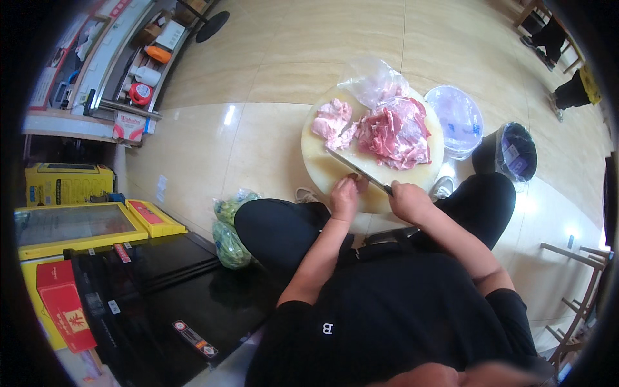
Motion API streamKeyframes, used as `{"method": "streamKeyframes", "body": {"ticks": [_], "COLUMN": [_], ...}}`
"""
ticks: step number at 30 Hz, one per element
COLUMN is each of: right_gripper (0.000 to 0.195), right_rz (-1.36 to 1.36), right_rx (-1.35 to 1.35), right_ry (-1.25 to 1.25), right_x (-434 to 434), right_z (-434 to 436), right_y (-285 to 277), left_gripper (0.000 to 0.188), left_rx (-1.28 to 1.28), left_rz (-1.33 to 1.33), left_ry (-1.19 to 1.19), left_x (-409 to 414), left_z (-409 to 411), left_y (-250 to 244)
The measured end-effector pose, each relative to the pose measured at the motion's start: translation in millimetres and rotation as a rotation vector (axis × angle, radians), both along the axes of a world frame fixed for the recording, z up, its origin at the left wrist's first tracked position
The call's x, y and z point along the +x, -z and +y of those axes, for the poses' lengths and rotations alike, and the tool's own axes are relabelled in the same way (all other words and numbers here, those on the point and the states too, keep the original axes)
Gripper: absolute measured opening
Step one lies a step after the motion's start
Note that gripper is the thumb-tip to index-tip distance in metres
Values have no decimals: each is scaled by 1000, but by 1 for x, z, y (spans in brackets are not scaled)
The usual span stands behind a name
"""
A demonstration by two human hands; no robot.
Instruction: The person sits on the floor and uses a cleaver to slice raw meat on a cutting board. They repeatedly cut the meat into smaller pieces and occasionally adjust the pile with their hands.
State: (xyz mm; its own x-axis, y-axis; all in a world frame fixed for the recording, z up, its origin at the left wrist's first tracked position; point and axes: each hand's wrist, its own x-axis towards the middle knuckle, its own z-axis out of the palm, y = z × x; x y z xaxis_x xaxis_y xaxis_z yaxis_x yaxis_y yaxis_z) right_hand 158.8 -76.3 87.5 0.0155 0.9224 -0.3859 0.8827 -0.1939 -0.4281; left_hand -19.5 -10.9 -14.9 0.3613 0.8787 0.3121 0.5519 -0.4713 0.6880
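A large kitchen knife (359, 170) is held by its dark handle in my right hand (410, 202), its blade pointing up and left over a round, pale cutting board (323, 167). My left hand (344, 197) grips a small piece of raw meat (361, 185) at the board's near edge, beside the blade. Farther back on the board lies a big heap of raw red meat (397, 133). Pale, fatty pieces (332, 118) sit to its left. A clear plastic bag (372, 80) rests at the board's far edge.
Right of the board stand a plastic-covered round tub (454, 118) and a black bin (493, 154) with a clear liner. Bagged green vegetables (231, 244) are by my left knee. A black chest (159, 300) is at left. Other people's legs (551, 41) show at upper right.
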Motion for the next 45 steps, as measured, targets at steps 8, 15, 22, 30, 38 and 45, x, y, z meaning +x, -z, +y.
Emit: {"method": "streamKeyframes", "body": {"ticks": [8, 15, 22, 30, 38, 45], "right_gripper": [17, 15, 17, 24, 28, 28], "right_rz": [-46, -43, -16, 27, 123, 137], "right_rx": [-46, 42, -55, -33, 56, 43], "right_ry": [-30, -72, -28, 81, 149, 136], "right_x": [8, -7, -10, 15, 25, 23], "right_z": [-25, -8, 5, -14, -15, -16], "right_y": [-28, -5, -5, -4, 6, 6], "left_gripper": [15, 20, 21, 12, 20, 20], "left_rx": [198, 182, 124, 331, -66, -373], "left_rz": [35, 59, 73, 291, -28, -737], "left_ry": [79, 113, 53, 15, -80, -167], "left_x": [3, 5, 0, -3, -3, -16], "left_z": [-2, -6, -5, 9, 15, 39], "left_y": [5, 11, -2, 9, -4, -21]}}
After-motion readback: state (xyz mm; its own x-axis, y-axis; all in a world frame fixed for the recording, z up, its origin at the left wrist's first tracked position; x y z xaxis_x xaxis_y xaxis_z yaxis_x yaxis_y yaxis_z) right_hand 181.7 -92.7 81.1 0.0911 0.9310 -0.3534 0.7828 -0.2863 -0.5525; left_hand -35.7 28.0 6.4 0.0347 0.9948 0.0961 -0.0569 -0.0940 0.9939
